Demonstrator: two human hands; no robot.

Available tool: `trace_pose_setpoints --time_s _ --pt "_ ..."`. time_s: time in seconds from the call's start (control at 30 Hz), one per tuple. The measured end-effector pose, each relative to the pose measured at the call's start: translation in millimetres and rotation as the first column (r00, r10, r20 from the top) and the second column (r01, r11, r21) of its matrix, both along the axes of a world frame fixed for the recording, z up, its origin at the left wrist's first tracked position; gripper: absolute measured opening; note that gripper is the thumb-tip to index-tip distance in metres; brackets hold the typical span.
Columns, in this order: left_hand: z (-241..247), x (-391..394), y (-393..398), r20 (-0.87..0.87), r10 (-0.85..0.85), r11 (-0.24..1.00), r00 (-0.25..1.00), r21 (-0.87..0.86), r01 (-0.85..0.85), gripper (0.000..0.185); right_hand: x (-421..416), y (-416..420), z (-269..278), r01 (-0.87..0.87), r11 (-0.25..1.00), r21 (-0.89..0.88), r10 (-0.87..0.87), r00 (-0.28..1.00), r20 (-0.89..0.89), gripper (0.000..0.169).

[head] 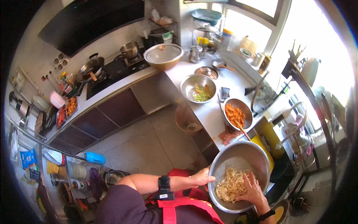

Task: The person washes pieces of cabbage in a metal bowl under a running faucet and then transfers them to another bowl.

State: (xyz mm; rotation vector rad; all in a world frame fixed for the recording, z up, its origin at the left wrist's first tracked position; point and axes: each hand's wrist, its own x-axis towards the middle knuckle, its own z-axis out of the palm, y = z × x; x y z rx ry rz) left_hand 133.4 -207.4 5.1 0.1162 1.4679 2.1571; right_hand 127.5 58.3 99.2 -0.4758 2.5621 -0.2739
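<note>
A large metal bowl (240, 156) with pale, flat noodle-like strips (230, 184) inside is right in front of me. My left hand (203, 178) grips its left rim, thumb over the edge. My right hand (253, 189) reaches into the bowl, fingers spread on the strips' right side; whether it pinches any cannot be told. Just beyond stands a smaller metal bowl (247, 107) of orange food pieces (234, 114), with wooden chopsticks (242, 130) leaning out of it. Another metal bowl (187, 84) farther back holds chopped green and brownish food (202, 93).
A wok (92, 67) and a pot (130, 49) sit on the black stove. A large covered bowl (165, 65) stands at the counter's corner, near a metal lid (206, 72). A brown bin (187, 120) is on the floor; at left is a shelf with a blue bottle (94, 158).
</note>
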Motion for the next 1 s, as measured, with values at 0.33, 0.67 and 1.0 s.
trace_pose_setpoints --time_s 0.33,0.67,1.0 --pt "-8.2 11.4 -170.1 0.128 0.326 0.945 0.936 -0.081 -0.318 0.024 -86.2 -151.4 -0.2 -0.357 0.86 -0.365 0.233 0.91 -0.342 0.058" --pt "-37.0 -38.7 -352.6 0.083 0.671 0.735 0.737 -0.209 -0.645 0.036 -314.7 -285.0 -138.1 0.872 -0.026 -0.488 -0.449 0.426 0.785 0.065" --pt "-41.2 -149.9 -434.8 0.107 0.616 0.78 0.781 -0.22 -0.585 0.03 -265.6 -255.1 -112.5 0.746 -0.054 -0.664 -0.678 0.461 0.573 0.021"
